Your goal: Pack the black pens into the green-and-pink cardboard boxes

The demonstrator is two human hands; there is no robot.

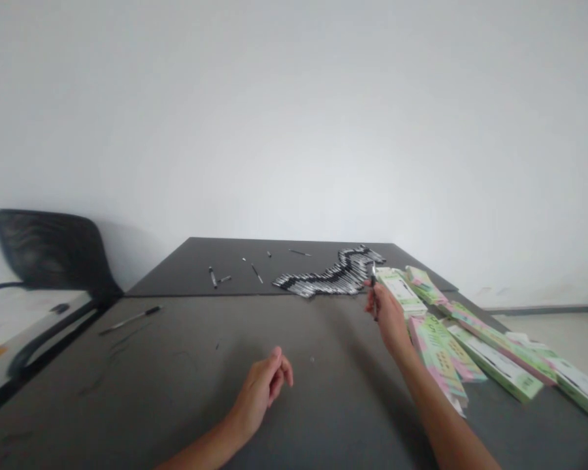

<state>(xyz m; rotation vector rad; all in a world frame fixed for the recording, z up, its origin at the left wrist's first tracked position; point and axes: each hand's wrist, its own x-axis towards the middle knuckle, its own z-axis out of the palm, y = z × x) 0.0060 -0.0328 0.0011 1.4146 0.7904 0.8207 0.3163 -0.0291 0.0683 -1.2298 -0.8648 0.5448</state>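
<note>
Blk/silvery pens (pixel 323 282), grn + pink boxes (pixel 434 352), dk grey tbl (pixel 186 378), wht wall (pixel 294 130)

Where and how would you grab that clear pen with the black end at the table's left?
Probably mid-barrel, pinched across its width from above: the slim clear pen with a black end lies flat and alone. The left hand is nearer, so coming from the pen's right seems easiest.
</note>
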